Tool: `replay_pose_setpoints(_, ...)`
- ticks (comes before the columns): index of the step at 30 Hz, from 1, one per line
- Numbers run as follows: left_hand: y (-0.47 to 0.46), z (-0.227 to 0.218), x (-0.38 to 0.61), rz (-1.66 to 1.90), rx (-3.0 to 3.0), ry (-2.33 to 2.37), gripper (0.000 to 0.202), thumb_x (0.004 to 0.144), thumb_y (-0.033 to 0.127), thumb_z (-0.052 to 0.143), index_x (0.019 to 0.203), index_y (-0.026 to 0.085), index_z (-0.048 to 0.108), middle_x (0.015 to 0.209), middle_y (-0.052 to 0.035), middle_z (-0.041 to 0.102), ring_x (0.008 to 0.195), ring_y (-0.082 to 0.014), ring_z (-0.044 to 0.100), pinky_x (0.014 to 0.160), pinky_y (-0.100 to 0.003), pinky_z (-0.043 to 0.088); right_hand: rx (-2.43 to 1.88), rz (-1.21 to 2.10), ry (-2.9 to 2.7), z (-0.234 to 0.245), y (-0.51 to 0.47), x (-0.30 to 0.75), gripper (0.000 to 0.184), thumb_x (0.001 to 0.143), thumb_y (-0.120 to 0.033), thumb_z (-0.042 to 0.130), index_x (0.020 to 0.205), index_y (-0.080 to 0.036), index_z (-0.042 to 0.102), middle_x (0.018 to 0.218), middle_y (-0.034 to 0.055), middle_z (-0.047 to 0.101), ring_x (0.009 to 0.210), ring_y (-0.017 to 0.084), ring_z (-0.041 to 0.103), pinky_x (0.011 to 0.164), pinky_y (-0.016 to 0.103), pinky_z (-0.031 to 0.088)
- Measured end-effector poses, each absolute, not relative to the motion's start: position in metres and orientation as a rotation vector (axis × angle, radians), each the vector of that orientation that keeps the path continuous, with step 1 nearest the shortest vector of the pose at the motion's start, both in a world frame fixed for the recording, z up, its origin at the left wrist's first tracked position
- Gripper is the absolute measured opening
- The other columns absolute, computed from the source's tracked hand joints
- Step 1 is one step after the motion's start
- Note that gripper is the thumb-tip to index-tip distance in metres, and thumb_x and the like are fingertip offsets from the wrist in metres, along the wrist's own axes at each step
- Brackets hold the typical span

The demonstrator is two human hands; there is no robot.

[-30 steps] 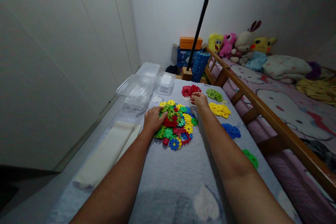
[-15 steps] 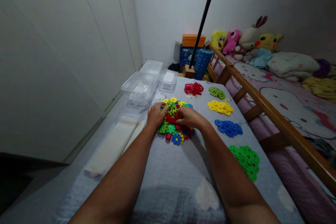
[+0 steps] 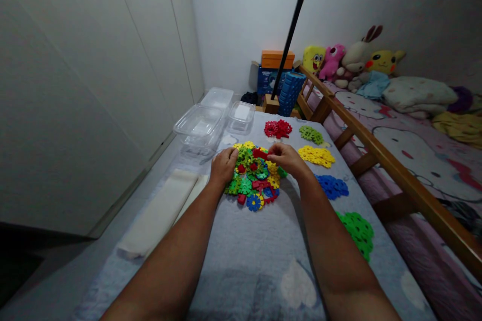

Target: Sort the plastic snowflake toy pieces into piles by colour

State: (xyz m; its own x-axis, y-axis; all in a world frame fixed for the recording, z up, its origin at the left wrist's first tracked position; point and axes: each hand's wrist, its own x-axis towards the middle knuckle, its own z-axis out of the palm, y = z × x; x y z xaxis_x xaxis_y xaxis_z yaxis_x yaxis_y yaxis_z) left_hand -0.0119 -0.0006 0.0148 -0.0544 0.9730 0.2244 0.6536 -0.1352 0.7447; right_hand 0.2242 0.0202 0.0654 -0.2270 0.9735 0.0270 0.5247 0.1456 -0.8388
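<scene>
A mixed heap of plastic snowflake-shaped building pieces (image 3: pixel 245 184) in red, yellow, green and blue lies on the cloth in front of me. My right hand (image 3: pixel 285 157) pinches a red plastic piece (image 3: pixel 260 154) above the heap's far right side. At the heap's left edge rests my left hand (image 3: pixel 225 164), its fingers bent and close together against the pieces; whether they grip anything is hidden. Sorted piles lie to the right: red pieces (image 3: pixel 277 129), light green pieces (image 3: pixel 311 134), yellow pieces (image 3: pixel 317 156), blue pieces (image 3: pixel 333 187) and green pieces (image 3: pixel 357 233).
Clear plastic containers (image 3: pixel 199 119) stand at the back left, with a smaller clear box (image 3: pixel 241 113) beside them. A folded cream cloth (image 3: pixel 158 213) lies at the left. A wooden bed rail (image 3: pixel 371 138) runs along the right; a black pole (image 3: pixel 292 30) rises behind.
My right hand has moved away from me and slightly right, lifting the red piece off the heap's middle. My left hand stays nearly in place.
</scene>
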Motion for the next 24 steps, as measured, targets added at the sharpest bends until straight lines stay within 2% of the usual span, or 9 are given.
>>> replay_pose_setpoints(9,0.001,0.012,-0.012,1.066,1.806,1.729,0.041,0.101,0.043,0.038,0.111,0.021,0.071,0.116,-0.0083,0.074,0.111,-0.0236,0.066,0.098,-0.035,0.049,-1.642,0.61,-1.393,0.021,0.071,0.24,0.009,0.067,-0.027,0.062,0.074,-0.022,0.06,0.071,-0.0019,0.062,0.069,0.017,0.056,0.062,0.026,0.042)
replay_pose_setpoints(15,0.002,0.012,-0.013,1.04,1.821,1.724,0.039,0.102,0.042,0.039,0.112,0.022,0.071,0.118,-0.0075,0.074,0.113,-0.0233,0.065,0.1,-0.036,0.048,-1.726,0.419,-1.271,0.025,0.096,0.241,0.004,0.066,-0.021,0.06,0.069,-0.023,0.058,0.074,0.001,0.066,0.075,0.019,0.058,0.072,0.028,0.044)
replay_pose_setpoints(24,0.001,0.013,-0.012,1.028,1.831,1.728,0.037,0.101,0.041,0.041,0.112,0.022,0.07,0.118,-0.0083,0.074,0.114,-0.0237,0.066,0.101,-0.037,0.047,-1.866,0.338,-1.161,0.029,0.134,0.261,0.012,0.067,-0.013,0.054,0.075,-0.021,0.06,0.086,0.0054,0.07,0.083,0.02,0.061,0.081,0.029,0.047)
